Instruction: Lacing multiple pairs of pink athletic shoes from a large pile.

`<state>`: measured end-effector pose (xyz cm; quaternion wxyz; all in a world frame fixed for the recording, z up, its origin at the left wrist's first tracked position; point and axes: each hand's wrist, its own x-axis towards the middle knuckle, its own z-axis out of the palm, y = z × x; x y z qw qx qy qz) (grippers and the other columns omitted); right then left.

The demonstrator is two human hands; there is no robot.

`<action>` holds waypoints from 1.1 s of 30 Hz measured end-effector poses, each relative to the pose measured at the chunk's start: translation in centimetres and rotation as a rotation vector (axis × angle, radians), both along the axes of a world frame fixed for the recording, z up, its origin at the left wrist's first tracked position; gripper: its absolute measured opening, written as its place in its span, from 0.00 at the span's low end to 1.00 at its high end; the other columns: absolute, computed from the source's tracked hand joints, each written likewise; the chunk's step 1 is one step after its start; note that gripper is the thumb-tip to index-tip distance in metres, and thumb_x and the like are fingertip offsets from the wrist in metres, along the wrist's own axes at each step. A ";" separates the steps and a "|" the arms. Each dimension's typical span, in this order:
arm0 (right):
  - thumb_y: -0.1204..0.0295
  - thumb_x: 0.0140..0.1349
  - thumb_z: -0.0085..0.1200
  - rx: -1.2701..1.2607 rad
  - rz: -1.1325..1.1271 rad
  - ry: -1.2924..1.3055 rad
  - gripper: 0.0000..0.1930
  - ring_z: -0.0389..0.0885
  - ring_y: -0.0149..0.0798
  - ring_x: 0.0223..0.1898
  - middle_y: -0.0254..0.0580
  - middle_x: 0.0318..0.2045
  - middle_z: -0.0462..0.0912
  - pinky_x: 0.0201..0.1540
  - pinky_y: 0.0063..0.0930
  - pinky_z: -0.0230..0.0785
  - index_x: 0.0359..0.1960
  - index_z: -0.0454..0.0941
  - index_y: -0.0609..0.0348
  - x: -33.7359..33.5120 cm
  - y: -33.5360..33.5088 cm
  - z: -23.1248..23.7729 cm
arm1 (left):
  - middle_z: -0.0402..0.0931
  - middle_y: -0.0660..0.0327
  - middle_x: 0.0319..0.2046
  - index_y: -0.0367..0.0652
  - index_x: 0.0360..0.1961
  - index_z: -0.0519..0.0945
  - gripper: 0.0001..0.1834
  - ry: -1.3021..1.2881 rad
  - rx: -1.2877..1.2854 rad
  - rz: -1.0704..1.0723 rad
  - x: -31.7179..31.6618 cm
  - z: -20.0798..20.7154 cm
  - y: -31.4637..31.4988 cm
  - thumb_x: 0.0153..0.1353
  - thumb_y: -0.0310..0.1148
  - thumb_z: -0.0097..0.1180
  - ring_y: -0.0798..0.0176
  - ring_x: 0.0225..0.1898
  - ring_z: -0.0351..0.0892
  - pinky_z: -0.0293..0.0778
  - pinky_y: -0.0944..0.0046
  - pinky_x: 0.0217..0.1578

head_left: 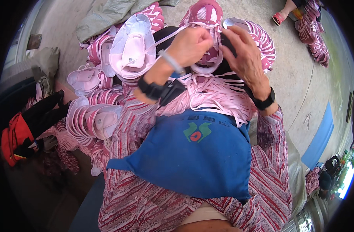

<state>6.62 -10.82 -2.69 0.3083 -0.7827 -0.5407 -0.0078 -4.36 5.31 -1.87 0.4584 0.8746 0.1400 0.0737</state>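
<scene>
A pink and white sneaker upper [202, 13] lies on my lap, its tongue and heel opening toward me. My left hand [190, 44] is closed at the upper's left side, fingertips pinched at a pale pink shoelace [173, 35] that stretches off to the left. My right hand [243, 52] is at the upper's right edge, thumb and fingers curved but apart. Whether its fingertips touch the lace is hard to see. Below the upper, a heap of loose pink shoelaces [217, 96] covers my lap over a blue apron [196, 158].
Nested stacks of pink uppers stand close on the left [132, 50] and right [262, 42]. More stacks [95, 120] lie lower left. A grey-green sheet [101, 21] is spread at the far left. Another person's foot in a red sandal [278, 18] shows far right, near more uppers [314, 34].
</scene>
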 end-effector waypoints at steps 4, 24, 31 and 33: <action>0.72 0.53 0.55 0.119 0.292 -0.097 0.21 0.70 0.47 0.53 0.45 0.53 0.71 0.56 0.40 0.60 0.51 0.73 0.52 -1.8 0.9 0.3 | 0.70 0.73 0.20 0.41 0.35 0.78 0.07 0.138 -0.880 -0.395 -3.8 4.8 -2.5 0.60 0.33 0.56 0.83 0.15 0.64 0.58 0.81 0.13; 0.67 0.58 0.47 0.726 0.473 0.713 0.11 0.63 0.27 0.15 0.34 0.15 0.66 0.17 0.22 0.51 0.24 0.76 0.62 -0.2 -17.3 10.3 | 0.64 0.72 0.13 0.29 0.45 0.72 0.22 -0.042 -1.483 -0.287 -0.6 0.8 -5.0 0.71 0.40 0.35 0.78 0.15 0.62 0.62 0.74 0.21; 0.64 0.67 0.45 -0.167 -0.189 1.029 0.15 0.68 0.21 0.21 0.31 0.26 0.77 0.23 0.16 0.60 0.45 0.75 0.63 -2.8 -5.7 3.9 | 0.70 0.63 0.17 0.36 0.39 0.78 0.20 0.040 -0.540 -0.614 -5.9 -0.2 -5.2 0.68 0.41 0.38 0.71 0.18 0.69 0.66 0.70 0.21; 0.62 0.66 0.46 -0.123 -0.147 1.177 0.16 0.70 0.22 0.24 0.32 0.29 0.78 0.25 0.17 0.63 0.46 0.75 0.63 -3.1 -4.3 2.4 | 0.73 0.57 0.22 0.39 0.37 0.79 0.16 0.241 -0.552 -0.541 -5.2 1.4 -6.2 0.65 0.38 0.40 0.60 0.24 0.74 0.70 0.64 0.27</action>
